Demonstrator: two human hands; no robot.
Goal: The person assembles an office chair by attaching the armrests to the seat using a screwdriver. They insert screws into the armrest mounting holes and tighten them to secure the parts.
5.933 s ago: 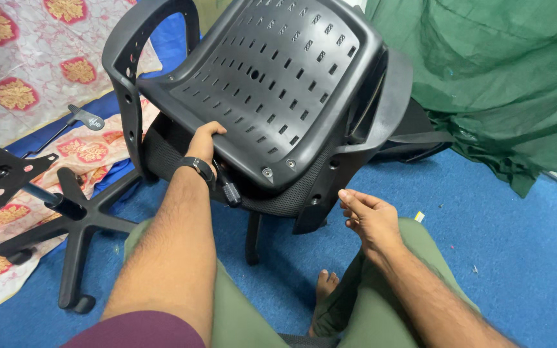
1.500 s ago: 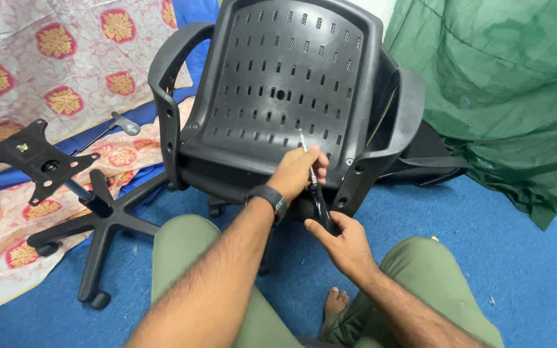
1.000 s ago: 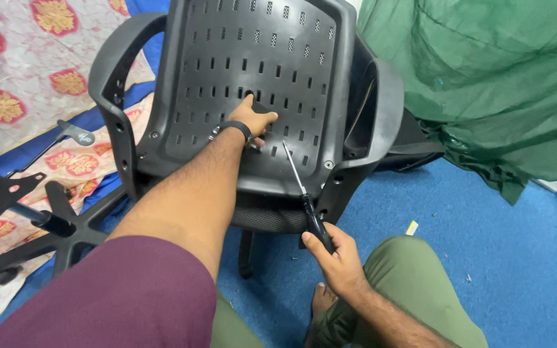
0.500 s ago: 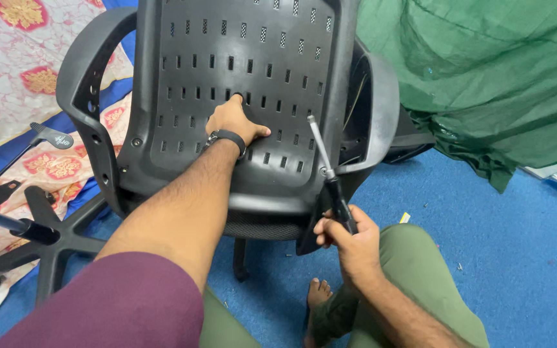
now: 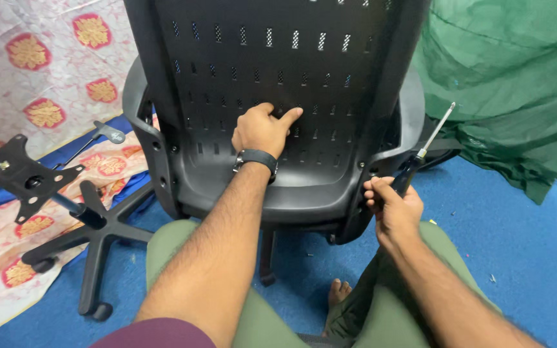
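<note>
1. Black perforated plastic makes up the office chair seat shell [image 5: 272, 77], which stands tilted up in front of the person and fills the upper middle of the view, its lower edge near the knees.
2. The left hand [image 5: 262, 129] lies flat against the slotted shell, fingers spread and one fingertip in a slot; a dark wristband [image 5: 257, 158] circles the wrist.
3. The right hand [image 5: 391, 205] is clamped around the black handle of a screwdriver [image 5: 423, 151], just beside the shell's right edge; the metal shaft points up and to the right, away from the chair.
4. The 2 hands are apart, with the shell's right side between them.
5. An armrest [image 5: 140, 109] curves off the left side of the shell.
6. A 5-star wheeled chair base [image 5: 95, 235] lies on the blue floor [image 5: 523, 238] to the left, with a black metal mounting plate [image 5: 17, 174] beyond it on a patterned red-and-white sheet [image 5: 40, 103].
7. Green netting [image 5: 510, 84] is heaped at the right, behind the screwdriver.
8. Olive trousers [image 5: 182, 251] cover both legs, and a bare foot [image 5: 338, 293] shows between them.
</note>
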